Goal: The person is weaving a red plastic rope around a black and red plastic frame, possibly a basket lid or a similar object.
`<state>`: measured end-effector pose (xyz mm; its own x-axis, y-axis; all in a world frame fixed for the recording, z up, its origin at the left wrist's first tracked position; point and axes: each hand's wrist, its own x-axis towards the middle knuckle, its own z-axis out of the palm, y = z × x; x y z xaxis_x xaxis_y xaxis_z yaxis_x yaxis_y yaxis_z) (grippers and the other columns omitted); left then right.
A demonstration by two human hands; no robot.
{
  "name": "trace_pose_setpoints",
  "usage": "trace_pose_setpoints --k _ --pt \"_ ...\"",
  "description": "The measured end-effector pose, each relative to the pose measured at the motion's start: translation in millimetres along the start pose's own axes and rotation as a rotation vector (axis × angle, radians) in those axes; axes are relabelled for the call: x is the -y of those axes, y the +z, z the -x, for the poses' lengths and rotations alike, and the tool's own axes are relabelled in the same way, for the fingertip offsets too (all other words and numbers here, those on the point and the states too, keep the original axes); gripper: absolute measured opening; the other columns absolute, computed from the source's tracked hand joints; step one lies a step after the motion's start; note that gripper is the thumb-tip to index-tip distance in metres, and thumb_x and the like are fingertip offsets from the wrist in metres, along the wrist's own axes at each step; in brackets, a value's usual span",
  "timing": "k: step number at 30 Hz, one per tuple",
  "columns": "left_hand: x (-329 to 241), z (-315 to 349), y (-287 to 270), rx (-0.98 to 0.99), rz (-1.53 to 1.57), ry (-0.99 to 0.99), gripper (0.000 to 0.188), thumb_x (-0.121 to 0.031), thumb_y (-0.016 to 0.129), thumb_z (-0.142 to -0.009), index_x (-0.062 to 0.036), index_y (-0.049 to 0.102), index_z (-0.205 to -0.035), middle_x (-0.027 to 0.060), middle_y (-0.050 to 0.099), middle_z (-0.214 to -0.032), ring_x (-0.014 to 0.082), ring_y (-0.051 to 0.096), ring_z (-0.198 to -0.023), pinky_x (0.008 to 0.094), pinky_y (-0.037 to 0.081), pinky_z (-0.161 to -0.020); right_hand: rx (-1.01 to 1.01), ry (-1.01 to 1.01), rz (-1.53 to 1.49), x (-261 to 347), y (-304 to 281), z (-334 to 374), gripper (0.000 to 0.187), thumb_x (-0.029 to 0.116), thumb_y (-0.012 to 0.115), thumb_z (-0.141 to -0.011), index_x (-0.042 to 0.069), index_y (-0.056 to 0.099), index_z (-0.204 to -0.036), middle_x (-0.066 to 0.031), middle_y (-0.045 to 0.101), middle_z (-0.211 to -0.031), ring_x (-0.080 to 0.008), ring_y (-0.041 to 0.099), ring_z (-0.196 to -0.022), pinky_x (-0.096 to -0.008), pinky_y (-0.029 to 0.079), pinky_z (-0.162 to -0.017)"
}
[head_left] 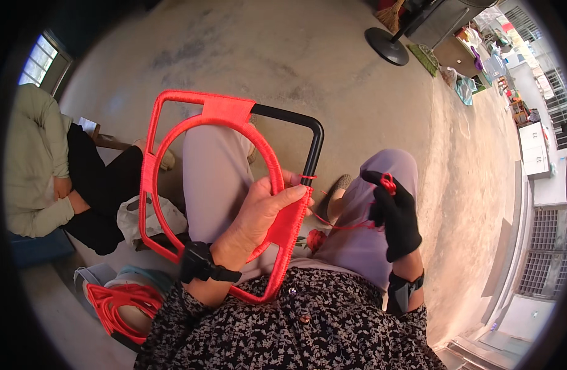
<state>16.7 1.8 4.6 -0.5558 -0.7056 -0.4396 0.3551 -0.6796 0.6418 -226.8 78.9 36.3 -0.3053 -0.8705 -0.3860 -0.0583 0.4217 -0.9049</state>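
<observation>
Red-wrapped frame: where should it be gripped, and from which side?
Likely the left outer bar, from the left: it is slim, with open gaps along its inner side, and lies away from the red cord and the left hand gripping the right panel.

Some fingers of the left hand (262,213) are hidden behind the red-wrapped frame (228,112), which also covers parts of a white bag (134,216). The gloved right hand (397,219) hides part of the red thread (388,183). At left, the seated person's (40,142) head is out of view. Upper right, the black stand (387,47) is cut off; small clutter (496,65) beyond is indistinct.
</observation>
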Motion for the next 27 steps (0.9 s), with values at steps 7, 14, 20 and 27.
trace_pose_setpoints --k 7,14,20,27 --pt "3 1 -1 0.012 0.022 0.015 0.026 -0.017 0.07 -0.091 -0.0033 0.057 -0.108 0.0093 0.068 -0.09 0.0148 0.068 -0.076 0.0271 0.055 -0.067 0.372 0.073 -0.341 -2 68 -27 0.042 0.035 0.05 -0.102 0.002 0.055 -0.128 -0.0085 0.065 -0.093 -0.0121 0.06 -0.074 -0.0242 0.047 -0.059" --pt "0 0 -1 0.012 -0.012 0.026 0.03 -0.017 0.07 -0.091 -0.0015 0.055 -0.112 0.0092 0.068 -0.091 0.0142 0.067 -0.076 0.0275 0.056 -0.069 0.528 0.125 0.238 -4 11 4 0.016 0.019 0.064 -0.094 0.004 0.069 -0.096 -0.002 0.063 -0.075 -0.0092 0.057 -0.06 -0.0243 0.047 -0.059" --pt "3 -1 -1 0.01 0.001 0.033 0.023 -0.013 0.069 -0.091 -0.002 0.057 -0.108 0.0072 0.068 -0.09 0.0127 0.067 -0.076 0.0266 0.055 -0.068 0.421 -0.271 -0.01 28 30 19 0.007 0.006 0.066 -0.087 0.0 0.065 -0.091 -0.0102 0.068 -0.093 -0.0164 0.066 -0.081 -0.0294 0.052 -0.071" --pt "10 -7 -6 0.009 -0.007 0.03 0.019 -0.01 0.069 -0.091 -0.0024 0.058 -0.104 0.0069 0.068 -0.087 0.0138 0.067 -0.072 0.0256 0.056 -0.063 0.354 -0.187 -0.183 44 49 32 0.019 0.015 0.055 -0.094 -0.001 0.06 -0.085 -0.0012 0.055 -0.068 -0.0105 0.054 -0.058 -0.0233 0.042 -0.055"
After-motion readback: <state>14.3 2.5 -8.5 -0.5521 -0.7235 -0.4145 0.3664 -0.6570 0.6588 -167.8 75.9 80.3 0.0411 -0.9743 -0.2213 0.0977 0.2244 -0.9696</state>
